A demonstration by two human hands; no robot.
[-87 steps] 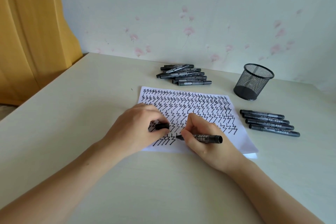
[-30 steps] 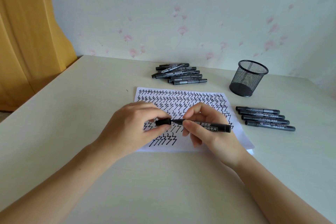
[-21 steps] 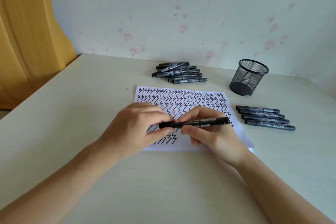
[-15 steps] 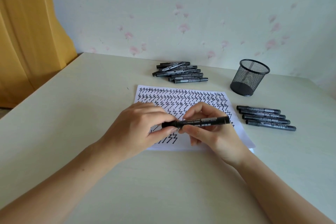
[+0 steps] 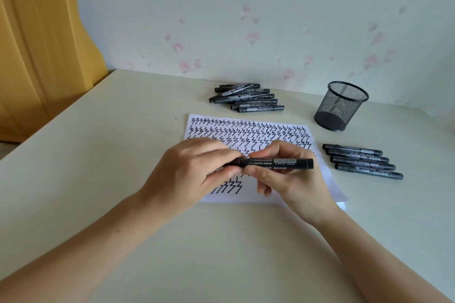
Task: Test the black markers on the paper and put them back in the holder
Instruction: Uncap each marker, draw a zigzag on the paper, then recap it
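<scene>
Both hands meet over the near half of the paper [image 5: 317,174], holding one black marker [image 5: 278,163] level above the sheet. The left hand [image 5: 187,172] curls its fingers and thumb round the marker's left end, which is hidden inside the grip, so whether the cap is fully seated cannot be told. The right hand [image 5: 290,179] pinches the barrel between thumb and forefinger just beside the left hand, its other fingers folded beneath; the barrel's right end sticks out free past the knuckles.

The paper lies mid-tabletop, covered with rows of black zigzags. A heap of markers [image 5: 246,97] lies near the tabletop's far edge, beyond the sheet. Four more markers [image 5: 362,161] lie side by side to the right of the paper. The mesh holder [image 5: 341,106] stands upright toward the far right corner.
</scene>
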